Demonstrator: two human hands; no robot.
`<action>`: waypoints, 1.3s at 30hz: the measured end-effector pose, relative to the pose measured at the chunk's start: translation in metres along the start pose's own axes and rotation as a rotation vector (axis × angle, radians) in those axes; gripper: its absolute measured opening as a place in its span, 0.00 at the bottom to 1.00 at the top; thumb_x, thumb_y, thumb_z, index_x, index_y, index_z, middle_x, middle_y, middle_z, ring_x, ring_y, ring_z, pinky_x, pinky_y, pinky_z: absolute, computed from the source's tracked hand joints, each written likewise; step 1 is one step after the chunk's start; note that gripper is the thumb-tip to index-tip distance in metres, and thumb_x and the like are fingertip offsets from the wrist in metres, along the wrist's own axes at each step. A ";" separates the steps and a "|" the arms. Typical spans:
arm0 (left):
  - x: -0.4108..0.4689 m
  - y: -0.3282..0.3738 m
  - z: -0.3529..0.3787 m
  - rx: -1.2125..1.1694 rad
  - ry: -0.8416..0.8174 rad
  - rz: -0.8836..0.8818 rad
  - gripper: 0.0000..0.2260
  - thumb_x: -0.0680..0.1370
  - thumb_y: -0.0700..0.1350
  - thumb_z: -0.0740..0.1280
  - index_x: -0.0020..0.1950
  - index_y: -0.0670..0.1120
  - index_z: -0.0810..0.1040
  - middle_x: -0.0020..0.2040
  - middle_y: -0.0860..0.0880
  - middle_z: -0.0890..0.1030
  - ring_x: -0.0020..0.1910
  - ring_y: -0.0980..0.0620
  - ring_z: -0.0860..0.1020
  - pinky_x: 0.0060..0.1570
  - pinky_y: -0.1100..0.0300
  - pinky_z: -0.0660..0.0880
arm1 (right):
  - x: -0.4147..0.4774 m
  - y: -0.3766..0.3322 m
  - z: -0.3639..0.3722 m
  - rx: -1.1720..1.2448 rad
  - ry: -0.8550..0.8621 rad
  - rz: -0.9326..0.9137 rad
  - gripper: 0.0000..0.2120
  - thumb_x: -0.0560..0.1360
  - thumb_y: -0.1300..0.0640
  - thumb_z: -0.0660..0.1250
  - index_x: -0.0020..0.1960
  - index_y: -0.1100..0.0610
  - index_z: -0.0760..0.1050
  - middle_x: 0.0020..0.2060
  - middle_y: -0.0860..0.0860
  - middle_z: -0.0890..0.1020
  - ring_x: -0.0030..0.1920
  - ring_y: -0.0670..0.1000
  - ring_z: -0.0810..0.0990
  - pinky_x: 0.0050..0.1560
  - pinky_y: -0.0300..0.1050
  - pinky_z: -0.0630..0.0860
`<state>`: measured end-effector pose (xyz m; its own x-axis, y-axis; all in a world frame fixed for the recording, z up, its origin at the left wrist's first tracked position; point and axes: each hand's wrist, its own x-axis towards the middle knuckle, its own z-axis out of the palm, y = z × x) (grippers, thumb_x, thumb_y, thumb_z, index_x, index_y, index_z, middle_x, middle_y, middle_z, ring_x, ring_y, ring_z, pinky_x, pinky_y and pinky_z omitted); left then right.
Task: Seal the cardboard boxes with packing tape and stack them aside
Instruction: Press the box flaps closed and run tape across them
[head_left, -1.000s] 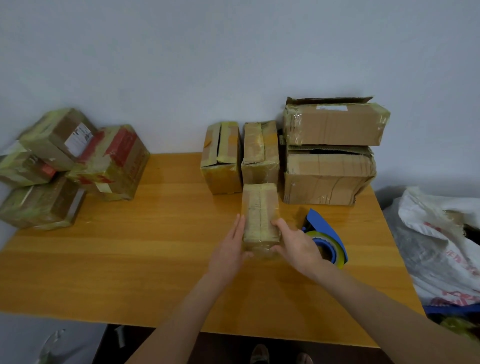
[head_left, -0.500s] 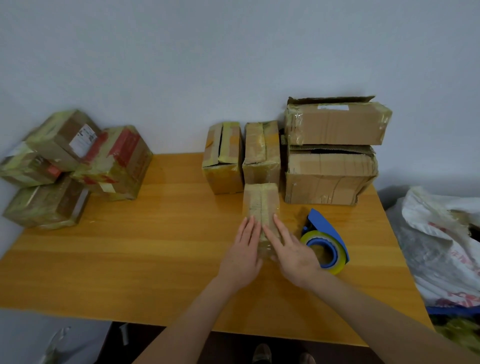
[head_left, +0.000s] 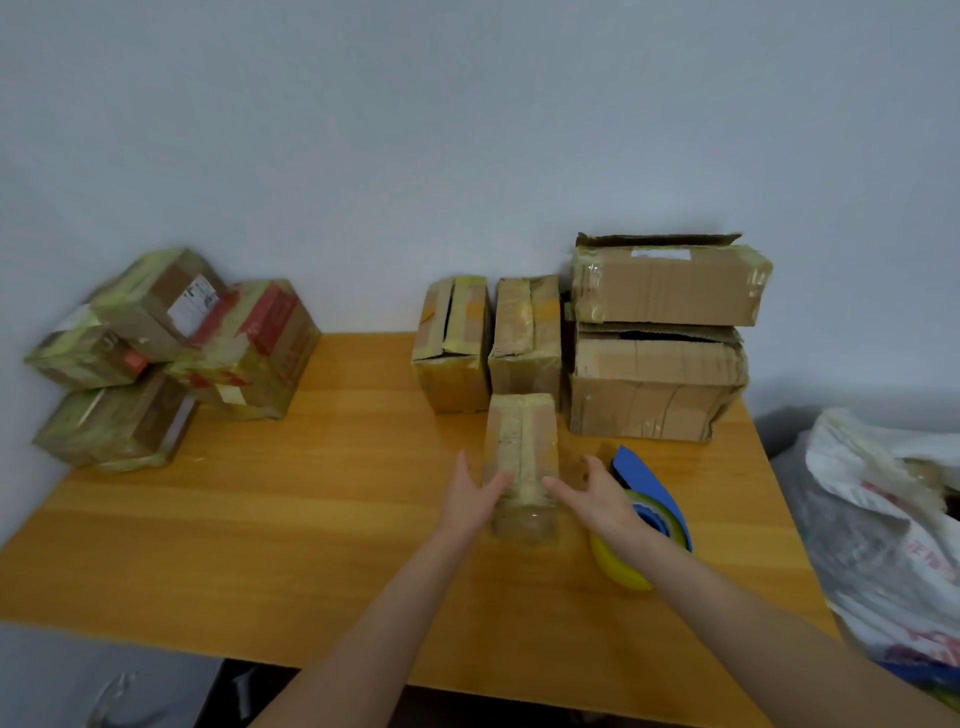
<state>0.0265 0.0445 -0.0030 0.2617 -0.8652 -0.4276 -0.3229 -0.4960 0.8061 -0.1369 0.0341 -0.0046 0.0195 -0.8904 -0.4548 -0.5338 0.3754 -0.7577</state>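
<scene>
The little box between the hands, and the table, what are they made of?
The little box looks like brown cardboard under clear tape, which glints. The table looks like wood or a wood-look coating: orange, streaky grain, smooth sheen.

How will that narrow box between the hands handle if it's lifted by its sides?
The narrow box looks glossy with tape, so it may slip between the left hand and right hand at its sides. It seems small and square-edged, so probably light and fairly stiff. Lying flat on the table, it is unlikely to tip.
</scene>
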 end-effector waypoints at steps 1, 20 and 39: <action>-0.001 0.003 0.004 0.002 -0.028 -0.036 0.36 0.78 0.53 0.66 0.79 0.45 0.51 0.76 0.44 0.63 0.72 0.44 0.65 0.66 0.50 0.68 | 0.001 0.000 0.002 0.054 -0.052 0.065 0.44 0.75 0.41 0.68 0.79 0.56 0.49 0.74 0.56 0.64 0.69 0.58 0.70 0.64 0.52 0.74; -0.008 0.028 -0.148 0.108 0.664 0.121 0.10 0.78 0.55 0.62 0.47 0.49 0.76 0.44 0.53 0.80 0.45 0.51 0.78 0.45 0.54 0.76 | -0.002 -0.151 0.079 0.147 -0.254 -0.394 0.24 0.75 0.50 0.71 0.67 0.55 0.70 0.48 0.48 0.79 0.42 0.52 0.84 0.42 0.47 0.83; 0.227 0.076 -0.475 0.207 0.573 0.323 0.19 0.79 0.53 0.62 0.68 0.48 0.73 0.61 0.50 0.78 0.58 0.49 0.76 0.55 0.55 0.72 | 0.139 -0.452 0.303 0.152 0.059 -0.427 0.26 0.76 0.37 0.61 0.69 0.51 0.69 0.63 0.49 0.77 0.61 0.54 0.77 0.59 0.53 0.75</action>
<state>0.4936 -0.1550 0.1553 0.5449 -0.8249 0.1504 -0.6173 -0.2732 0.7377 0.3631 -0.1816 0.1326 0.1606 -0.9851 -0.0623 -0.3582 0.0007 -0.9336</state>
